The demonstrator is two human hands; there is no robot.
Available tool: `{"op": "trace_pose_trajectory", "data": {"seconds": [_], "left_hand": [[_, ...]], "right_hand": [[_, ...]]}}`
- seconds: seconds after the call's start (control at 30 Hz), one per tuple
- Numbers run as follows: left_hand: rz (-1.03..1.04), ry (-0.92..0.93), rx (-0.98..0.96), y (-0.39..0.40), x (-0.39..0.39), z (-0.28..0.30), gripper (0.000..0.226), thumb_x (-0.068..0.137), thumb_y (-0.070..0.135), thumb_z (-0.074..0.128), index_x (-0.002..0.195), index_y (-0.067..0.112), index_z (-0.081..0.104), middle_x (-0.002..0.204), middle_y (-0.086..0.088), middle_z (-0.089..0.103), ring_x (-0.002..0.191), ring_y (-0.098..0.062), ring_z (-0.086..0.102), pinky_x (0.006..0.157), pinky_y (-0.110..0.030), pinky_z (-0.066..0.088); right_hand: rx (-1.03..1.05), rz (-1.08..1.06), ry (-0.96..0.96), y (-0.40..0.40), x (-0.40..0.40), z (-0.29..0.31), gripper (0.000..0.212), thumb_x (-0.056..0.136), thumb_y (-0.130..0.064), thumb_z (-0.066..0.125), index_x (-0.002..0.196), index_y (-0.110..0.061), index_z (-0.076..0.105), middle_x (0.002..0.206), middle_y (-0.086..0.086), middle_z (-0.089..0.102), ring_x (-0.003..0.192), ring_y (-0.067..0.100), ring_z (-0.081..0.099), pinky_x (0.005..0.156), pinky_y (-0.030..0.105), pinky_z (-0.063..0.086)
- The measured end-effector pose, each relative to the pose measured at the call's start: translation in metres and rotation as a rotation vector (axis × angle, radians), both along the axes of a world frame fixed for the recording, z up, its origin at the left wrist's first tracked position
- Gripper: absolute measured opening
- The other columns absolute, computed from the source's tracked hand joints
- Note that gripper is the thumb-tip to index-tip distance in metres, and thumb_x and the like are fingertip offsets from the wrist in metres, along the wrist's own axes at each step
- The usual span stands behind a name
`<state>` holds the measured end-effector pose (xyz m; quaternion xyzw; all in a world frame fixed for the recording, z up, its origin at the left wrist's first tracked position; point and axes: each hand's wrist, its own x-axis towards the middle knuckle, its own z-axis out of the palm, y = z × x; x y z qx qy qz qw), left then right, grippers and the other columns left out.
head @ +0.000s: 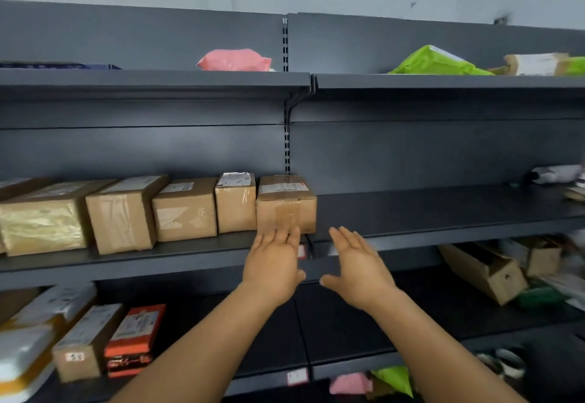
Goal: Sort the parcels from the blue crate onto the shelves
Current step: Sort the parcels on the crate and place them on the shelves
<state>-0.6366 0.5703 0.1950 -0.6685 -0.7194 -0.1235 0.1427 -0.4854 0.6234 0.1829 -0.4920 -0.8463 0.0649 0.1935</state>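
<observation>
Your view: box labels [281, 188] unreadable; right-hand shelf items [557, 173] blurred; white parcels [19, 355] cut at left edge; pink bag [349, 384] clipped below

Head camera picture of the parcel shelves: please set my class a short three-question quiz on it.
1. True or false: the left hand grips a box.
2. Which bag lies on the top shelf left of the upright? A pink B black C white
3. Fill in: the rightmost box of the middle-shelf row stands ___ the right hand.

Key: 1 false, its straight fingers only reach the box front; 2 A, pink bag; 3 above.
</observation>
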Motion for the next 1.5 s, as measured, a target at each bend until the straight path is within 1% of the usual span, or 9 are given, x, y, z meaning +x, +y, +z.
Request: {"op": "trace_pose_trajectory", "data": {"seconds": [0.13,0.3,0.47,0.63,0.77,0.93,1.13,1.33,1.5], "left_hand": [[-0.066,-0.030,-0.009,-0.025,0.023,-0.014,0.080,0.091,0.044,0.057,0.152,0.017,0.013,0.159,-0.003,0.016,0.145,-0.021,0.016,0.118,-0.032,0.011],[-0.163,-0.036,-0.047,-0.061,0.043,-0.030,0.081,0.093,0.047,0.053,0.153,0.017,0.010,0.159,-0.002,0.015,0.145,-0.020,0.015,0.117,-0.032,0.011],[-0.269,-0.045,-0.109,-0.096,0.057,-0.051,0.080,0.094,0.046,0.053,0.153,0.016,0.009,0.159,-0.002,0.015,0.146,-0.019,0.013,0.118,-0.033,0.009],[-0.390,-0.038,-0.169,-0.143,0.066,-0.079,0.081,0.093,0.050,0.052,0.153,0.014,0.011,0.157,-0.003,0.020,0.144,-0.021,0.018,0.118,-0.034,0.016],[-0.509,-0.049,-0.188,-0.171,0.088,-0.091,0.080,0.093,0.049,0.052,0.153,0.015,0.012,0.157,-0.002,0.021,0.144,-0.020,0.019,0.117,-0.034,0.017],[-0.674,-0.051,-0.220,-0.205,0.135,-0.103,0.082,0.092,0.050,0.053,0.153,0.014,0.012,0.158,-0.002,0.020,0.144,-0.020,0.018,0.117,-0.033,0.018],[-0.865,-0.004,-0.258,-0.249,0.203,-0.119,0.081,0.093,0.050,0.051,0.153,0.014,0.010,0.157,-0.003,0.020,0.144,-0.021,0.018,0.117,-0.034,0.017],[-0.988,0.005,-0.284,-0.305,0.273,-0.131,0.080,0.093,0.049,0.051,0.153,0.015,0.011,0.158,-0.002,0.019,0.145,-0.021,0.017,0.117,-0.034,0.015],[-1.077,0.031,-0.295,-0.371,0.338,-0.142,0.080,0.092,0.050,0.052,0.153,0.014,0.012,0.156,-0.002,0.023,0.143,-0.020,0.021,0.116,-0.033,0.018]], "right_hand": [[-0.028,-0.056,0.015,-0.033,0.026,-0.012,0.093,0.089,-0.044,0.062,0.154,-0.022,0.000,0.162,-0.005,-0.001,0.148,0.016,-0.003,0.121,0.035,0.007],[-0.055,-0.169,0.014,-0.078,0.048,-0.029,0.093,0.089,-0.044,0.062,0.155,-0.022,0.000,0.162,-0.007,-0.002,0.148,0.014,-0.005,0.121,0.035,0.007],[-0.091,-0.264,0.021,-0.129,0.056,-0.053,0.092,0.089,-0.042,0.062,0.155,-0.020,0.002,0.162,-0.005,0.002,0.148,0.015,-0.003,0.121,0.036,0.009],[-0.157,-0.393,-0.016,-0.197,0.072,-0.083,0.093,0.089,-0.046,0.061,0.155,-0.018,0.003,0.162,-0.003,0.004,0.149,0.017,-0.001,0.121,0.037,0.010],[-0.191,-0.515,-0.008,-0.249,0.094,-0.100,0.094,0.087,-0.046,0.064,0.155,-0.018,0.005,0.162,-0.002,0.007,0.149,0.018,0.002,0.120,0.038,0.011],[-0.230,-0.692,-0.014,-0.311,0.136,-0.114,0.094,0.087,-0.045,0.064,0.155,-0.018,0.005,0.162,-0.001,0.006,0.149,0.018,0.001,0.120,0.037,0.009],[-0.246,-0.881,0.004,-0.385,0.190,-0.120,0.092,0.087,-0.044,0.064,0.155,-0.017,0.007,0.161,0.000,0.009,0.149,0.019,0.003,0.120,0.036,0.011],[-0.269,-1.029,0.043,-0.457,0.246,-0.127,0.092,0.087,-0.043,0.064,0.154,-0.017,0.007,0.161,0.000,0.010,0.149,0.019,0.003,0.120,0.038,0.011],[-0.302,-1.112,0.043,-0.534,0.301,-0.135,0.091,0.089,-0.042,0.063,0.154,-0.016,0.006,0.161,0.000,0.008,0.149,0.020,0.001,0.120,0.039,0.010]]}}
